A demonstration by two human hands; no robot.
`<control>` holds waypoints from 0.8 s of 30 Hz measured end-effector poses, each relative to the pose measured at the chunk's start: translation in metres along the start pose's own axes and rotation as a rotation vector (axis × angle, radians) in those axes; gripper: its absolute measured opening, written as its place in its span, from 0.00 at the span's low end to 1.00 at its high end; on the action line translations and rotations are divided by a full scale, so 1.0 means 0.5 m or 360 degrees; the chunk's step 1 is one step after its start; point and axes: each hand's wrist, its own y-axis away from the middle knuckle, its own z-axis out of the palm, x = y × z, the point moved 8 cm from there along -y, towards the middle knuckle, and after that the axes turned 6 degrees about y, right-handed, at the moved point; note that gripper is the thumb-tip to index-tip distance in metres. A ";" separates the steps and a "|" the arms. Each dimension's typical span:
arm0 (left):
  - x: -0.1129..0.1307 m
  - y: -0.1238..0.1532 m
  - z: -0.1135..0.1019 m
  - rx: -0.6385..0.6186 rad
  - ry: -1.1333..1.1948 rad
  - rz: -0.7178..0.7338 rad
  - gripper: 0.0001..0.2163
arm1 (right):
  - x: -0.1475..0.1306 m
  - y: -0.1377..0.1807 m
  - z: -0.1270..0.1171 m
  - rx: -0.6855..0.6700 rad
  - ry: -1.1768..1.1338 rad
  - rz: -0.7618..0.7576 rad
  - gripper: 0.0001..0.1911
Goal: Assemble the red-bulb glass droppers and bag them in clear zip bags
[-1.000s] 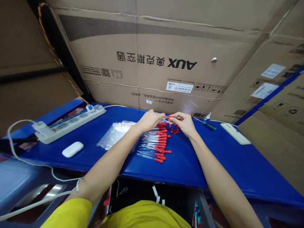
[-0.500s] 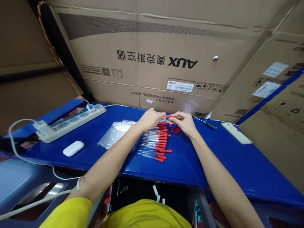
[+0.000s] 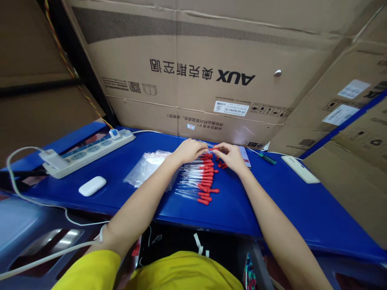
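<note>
My left hand [image 3: 190, 150] is closed, fingertips pinched on a thin clear dropper tube [image 3: 206, 143] that shows just behind them. Opposite it, my right hand [image 3: 231, 156] pinches a red rubber bulb [image 3: 215, 149] at the tube's end. The fingertips of both hands nearly meet, and they partly hide how tube and bulb fit together. Below the hands lies a row of droppers [image 3: 196, 177], clear stems to the left and red bulbs to the right. A few loose red bulbs [image 3: 223, 165] rest under my right hand.
Clear plastic bags [image 3: 148, 167] lie beside my left forearm. A white case [image 3: 92, 186] and a power strip [image 3: 90, 153] are at left. Behind my right hand is a phone-like slab [image 3: 244, 157], then a green-handled screwdriver [image 3: 268, 159] and a pale flat device [image 3: 300, 169]. Cardboard [image 3: 193, 52] walls the back.
My right hand has shifted slightly left and down, uncovering the phone-like slab behind it. My left hand has tilted lower. The dropper row lies as before.
</note>
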 end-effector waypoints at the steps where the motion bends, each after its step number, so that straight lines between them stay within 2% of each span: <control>1: -0.010 0.001 0.005 -0.0026 0.0008 -0.0029 0.13 | 0.000 0.000 0.003 -0.0005 0.0180 -0.0039 0.14; 5: -0.052 0.007 0.026 -0.0088 0.0039 -0.0117 0.15 | -0.006 -0.006 0.017 0.0003 0.0745 -0.0227 0.08; 9: -0.086 0.009 0.036 0.0044 0.0019 -0.0216 0.15 | -0.006 -0.011 0.038 -0.0061 0.0880 -0.0282 0.09; 13: -0.103 0.008 0.056 0.0043 0.0016 -0.0256 0.13 | -0.008 -0.008 0.063 -0.0201 0.0946 -0.0331 0.13; 15: -0.107 0.005 0.063 0.0020 0.0010 -0.0254 0.13 | -0.007 -0.008 0.058 -0.0174 0.0993 -0.0324 0.16; 20: -0.117 0.000 0.066 0.0006 0.0028 -0.0267 0.13 | 0.013 -0.013 0.003 0.0076 0.1266 -0.0161 0.19; 24: -0.123 -0.004 0.070 -0.0021 0.0066 -0.0285 0.11 | 0.030 -0.013 -0.002 0.0027 0.1449 -0.0115 0.23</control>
